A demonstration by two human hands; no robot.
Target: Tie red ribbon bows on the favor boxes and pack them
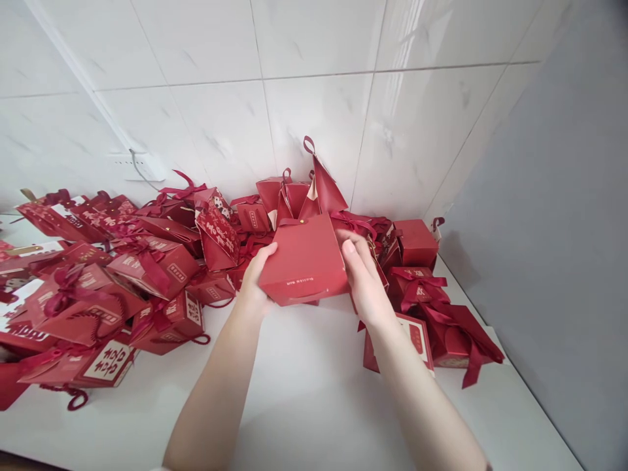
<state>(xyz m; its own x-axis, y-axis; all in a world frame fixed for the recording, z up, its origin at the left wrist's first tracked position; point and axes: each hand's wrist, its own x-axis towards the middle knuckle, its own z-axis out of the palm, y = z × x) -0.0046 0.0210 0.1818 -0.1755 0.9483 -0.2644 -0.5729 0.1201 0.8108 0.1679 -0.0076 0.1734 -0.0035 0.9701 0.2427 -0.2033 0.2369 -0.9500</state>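
A plain red gift box (304,265) with small gold lettering near its lower edge is held above the white tabletop (304,392) between both hands. My left hand (255,281) grips its left side, thumb on the top face. My right hand (363,278) grips its right side, thumb on top and fingers wrapped behind. Just behind the box stands a tall pointed red box (321,186) with a ribbon loop at its tip.
Several red ribboned gift boxes (147,268) are heaped across the left and back of the table. More of them (441,320) lie at the right, near the table's right edge and a grey wall (564,229). White tiled wall behind, with a socket (142,167).
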